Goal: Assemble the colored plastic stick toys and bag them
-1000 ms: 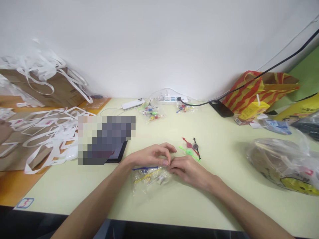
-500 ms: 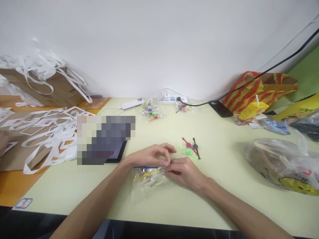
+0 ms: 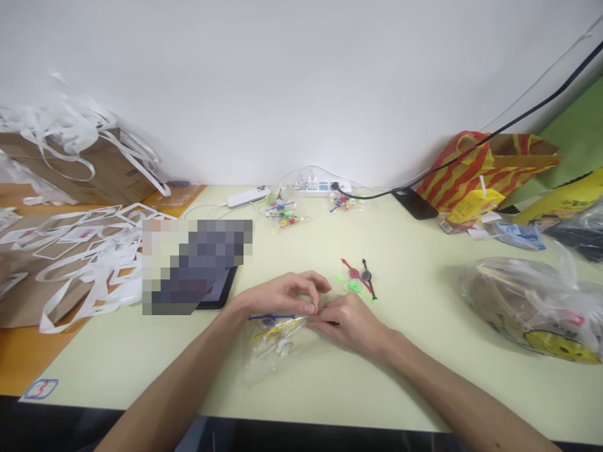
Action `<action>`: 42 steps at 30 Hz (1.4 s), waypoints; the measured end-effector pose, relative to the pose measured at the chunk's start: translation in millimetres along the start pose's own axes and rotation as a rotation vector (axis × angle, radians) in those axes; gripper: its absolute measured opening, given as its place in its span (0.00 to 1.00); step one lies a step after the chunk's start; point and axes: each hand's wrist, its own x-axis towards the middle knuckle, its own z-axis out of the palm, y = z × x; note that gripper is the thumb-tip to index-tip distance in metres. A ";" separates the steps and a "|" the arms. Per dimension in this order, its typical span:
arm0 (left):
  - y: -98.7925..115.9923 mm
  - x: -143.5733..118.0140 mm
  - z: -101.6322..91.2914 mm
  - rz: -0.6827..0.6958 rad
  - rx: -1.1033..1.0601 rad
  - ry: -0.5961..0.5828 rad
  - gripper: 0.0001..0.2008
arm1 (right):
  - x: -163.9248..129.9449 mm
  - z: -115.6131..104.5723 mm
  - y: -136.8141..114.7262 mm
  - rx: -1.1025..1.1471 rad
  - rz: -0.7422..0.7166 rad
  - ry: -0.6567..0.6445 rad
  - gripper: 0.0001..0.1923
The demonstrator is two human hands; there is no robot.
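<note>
1. Left hand [image 3: 282,294] and right hand [image 3: 346,320] pinch the bag [image 3: 273,342] mouth with narrow fingers
2. Bag lies mid-table [image 3: 424,351], long axis from 2 toward 8 o'clock, mouth at 2

A tablet [image 3: 217,290], white paper strips [image 3: 80,251], a power strip [image 3: 320,186] — a striped bag [image 3: 475,166] far right.
</note>
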 end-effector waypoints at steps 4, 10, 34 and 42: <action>-0.2 0.3 -0.4 -0.002 -0.048 -0.026 0.10 | -5.1 -48.5 7.7 -0.069 0.054 0.056 0.18; -1.6 0.8 -0.4 0.007 -0.092 -0.023 0.12 | -17.3 -101.4 29.1 -0.431 0.205 -0.002 0.17; -3.4 0.7 0.8 0.023 -0.100 -0.003 0.11 | -6.1 -81.8 3.9 0.221 0.222 -0.236 0.08; -1.9 2.1 0.9 0.055 -0.089 -0.028 0.09 | -1.1 -63.8 -9.4 0.180 0.201 -0.210 0.05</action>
